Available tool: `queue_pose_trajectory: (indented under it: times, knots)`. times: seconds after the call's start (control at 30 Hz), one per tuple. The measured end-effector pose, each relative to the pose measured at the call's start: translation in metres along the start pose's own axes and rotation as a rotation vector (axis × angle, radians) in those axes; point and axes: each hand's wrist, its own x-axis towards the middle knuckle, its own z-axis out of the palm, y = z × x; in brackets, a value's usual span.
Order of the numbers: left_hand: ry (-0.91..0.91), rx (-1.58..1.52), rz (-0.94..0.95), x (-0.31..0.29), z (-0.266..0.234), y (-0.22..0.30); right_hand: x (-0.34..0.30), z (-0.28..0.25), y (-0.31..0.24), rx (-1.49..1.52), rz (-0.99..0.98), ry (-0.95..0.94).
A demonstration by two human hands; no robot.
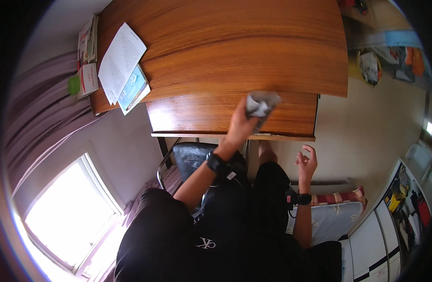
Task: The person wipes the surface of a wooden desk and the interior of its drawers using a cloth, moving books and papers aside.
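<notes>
My left hand (240,126) reaches over the pulled-out shelf of the wooden desk. Its fingers are closed on a crumpled grey-and-white cloth (264,104), blurred by motion; whether part of it is paper I cannot tell. The cloth is just above or touching the pull-out shelf (192,113), near the desk's front edge. My right hand (307,165) is raised below the shelf's right corner, away from the desk. Its fingers are loosely bent and apart, with nothing in them. Both wrists carry dark bands.
Loose printed sheets (122,61) and a blue booklet (133,89) lie at the left of the desktop (225,47). Upright books (88,40) line its left edge. A black chair (190,152) stands under the shelf. To the right are a basket (369,68) and a cabinet (375,239).
</notes>
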Motion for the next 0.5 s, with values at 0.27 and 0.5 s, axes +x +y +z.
queue_pose_trajectory:
  times: [0.27, 0.5]
  knots:
    - [0.298, 0.153, 0.274, 0.068, -0.046, 0.065, -0.011, 0.062, -0.079, -0.115, -0.258, -0.135]
    - [0.358, 0.410, 0.218, 0.067, -0.041, 0.115, -0.013, 0.125, -0.114, -0.085, -0.296, -0.160]
